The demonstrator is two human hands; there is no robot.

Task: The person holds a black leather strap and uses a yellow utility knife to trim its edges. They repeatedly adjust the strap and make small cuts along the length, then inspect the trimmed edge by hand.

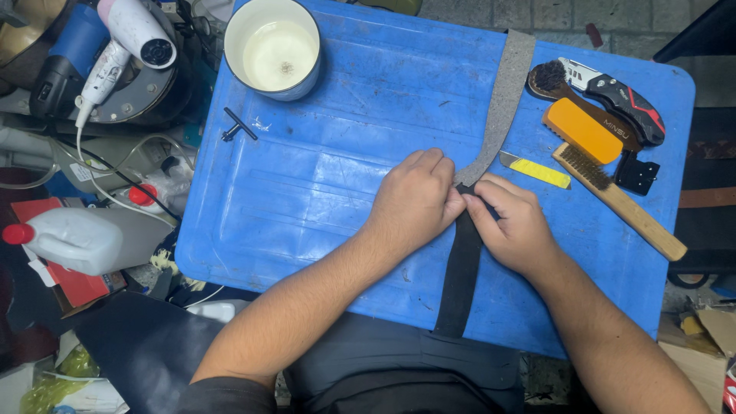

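1. The strap [462, 268], black below and grey felt above, lies across the middle of the blue tray [307, 192].
2. Left hand [414, 201] and right hand [515, 224] pinch it closed-fingered where the colours meet.
3. At two o'clock sits a yellow blade [537, 170].
4. Risk: uneven pressing could leave the strap layers misaligned.

A blue plastic board [322, 192] fills the middle of the frame. On it lie a strap [491, 130] at centre, a cup [273, 49] upper left, a small key [239, 124], and brushes [613, 192] and knives [622, 96] right.
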